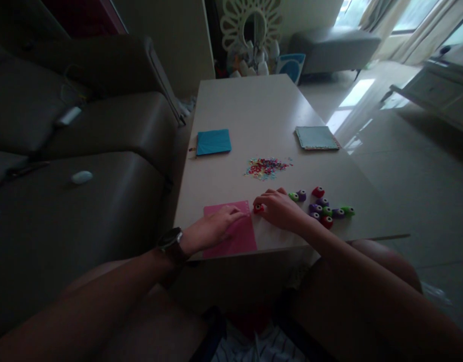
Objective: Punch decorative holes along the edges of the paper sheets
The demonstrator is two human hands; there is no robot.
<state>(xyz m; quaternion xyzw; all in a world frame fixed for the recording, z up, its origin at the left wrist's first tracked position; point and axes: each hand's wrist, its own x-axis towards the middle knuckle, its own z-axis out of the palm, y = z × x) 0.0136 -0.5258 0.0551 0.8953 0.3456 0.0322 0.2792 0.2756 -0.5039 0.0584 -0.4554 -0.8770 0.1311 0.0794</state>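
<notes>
A pink sheet lies at the near edge of the white table. My left hand rests over it, fingers stretched toward its upper right corner, with nothing visible held. Just right of the sheet, my right hand has its fingers closed on a small red piece with a white eye-like spot. Beyond my wrist sit several similar pieces in purple, green and red, among them a red one and a green one. Small colourful bits are heaped at mid-table.
A blue pad lies toward the table's left edge, and a pale notebook toward its right edge. A dark sofa stands on the left. My legs are below the near edge. A round-framed mirror stands beyond the table.
</notes>
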